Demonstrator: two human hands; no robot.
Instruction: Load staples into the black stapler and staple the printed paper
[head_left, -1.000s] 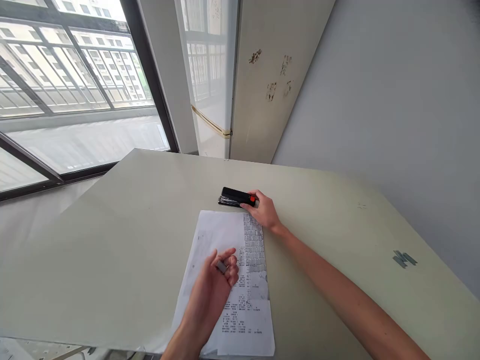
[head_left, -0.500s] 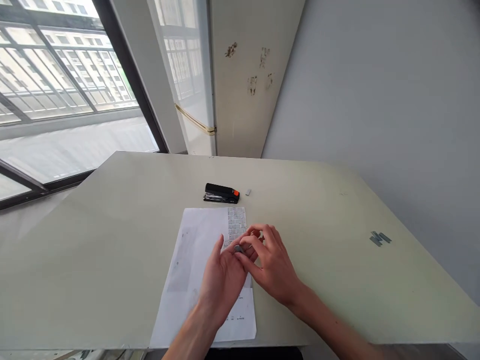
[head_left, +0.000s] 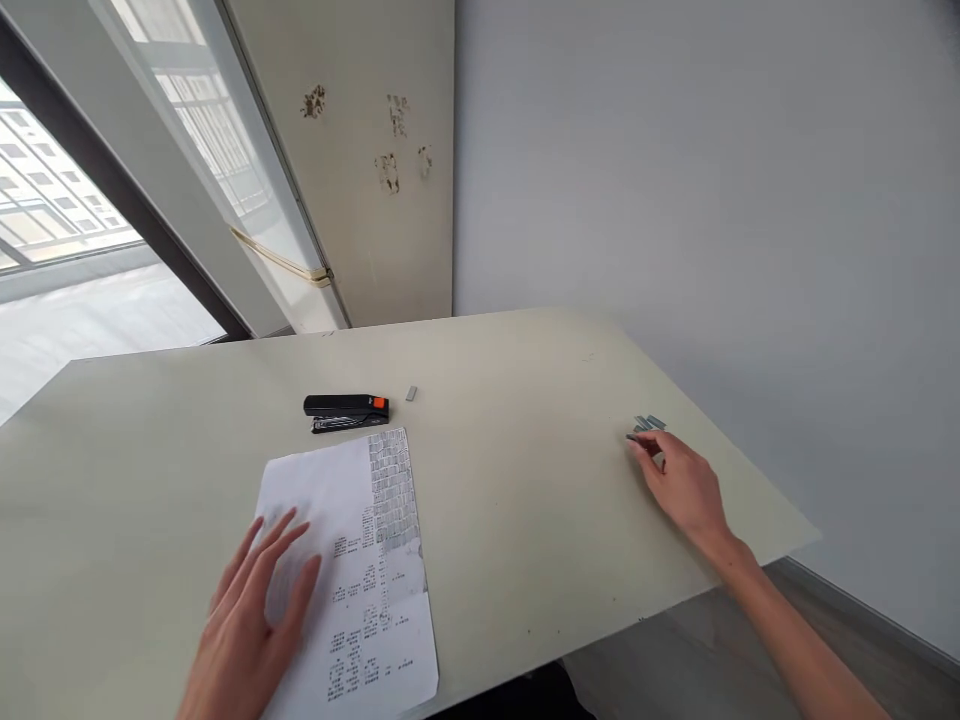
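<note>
My left hand (head_left: 251, 620), fingers spread, is at the left side of a white sheet of paper (head_left: 319, 475). Dense grey rows that look like staples cover the upper right edge of the sheet, and printed text runs lower down. Far to the right, my right hand (head_left: 681, 490) pinches a small dark staple strip (head_left: 632, 437) between thumb and fingertips. Just beyond those fingertips lie several grey staple strips (head_left: 651, 421) in a loose group. Behind the sheet sits a black stapler (head_left: 345, 410) with an orange button, and a short staple strip (head_left: 411, 393) is beside it.
The pale tabletop (head_left: 510, 480) stretches between both hands, its front edge running up toward the right. A grey wall (head_left: 637, 170) borders the right side. A refrigerator (head_left: 360, 240) and a window stand behind to the left.
My hands were together over the paper, the right fingers at a small grey piece on the left palm. They have parted: right hand to the strips, left onto the paper. The view turned right.
</note>
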